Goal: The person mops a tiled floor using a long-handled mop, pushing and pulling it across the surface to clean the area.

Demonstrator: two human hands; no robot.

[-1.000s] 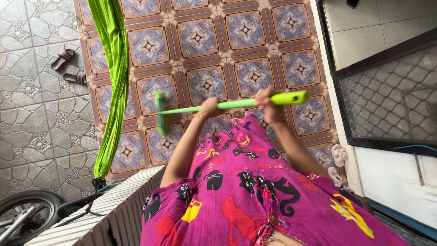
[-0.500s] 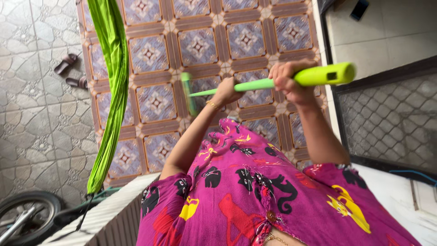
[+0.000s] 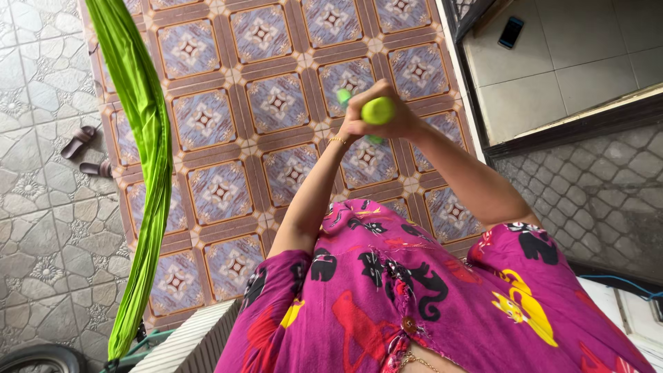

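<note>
A bright green long-handled cleaning tool (image 3: 378, 110) points almost straight at me, so I see mostly its round handle end. My right hand (image 3: 394, 119) is wrapped around that end. My left hand (image 3: 349, 131), with a thin bracelet at the wrist, grips the handle just below and is partly hidden behind the right hand. Bits of the tool's green head (image 3: 343, 95) show past the fingers, over the patterned brown and blue floor tiles (image 3: 276, 103). My magenta dress (image 3: 414, 290) with cat prints fills the bottom of the view.
A green hammock (image 3: 141, 152) hangs along the left. A pair of brown sandals (image 3: 83, 155) lies on the grey stone paving. A dark doorway frame (image 3: 476, 103) runs at the right, with a phone (image 3: 511, 31) on the pale floor inside. A ribbed panel (image 3: 197, 338) sits bottom left.
The tool has swung from lying sideways across the view to pointing end-on at me. Both hands have come together near the handle end and moved up and forward.
</note>
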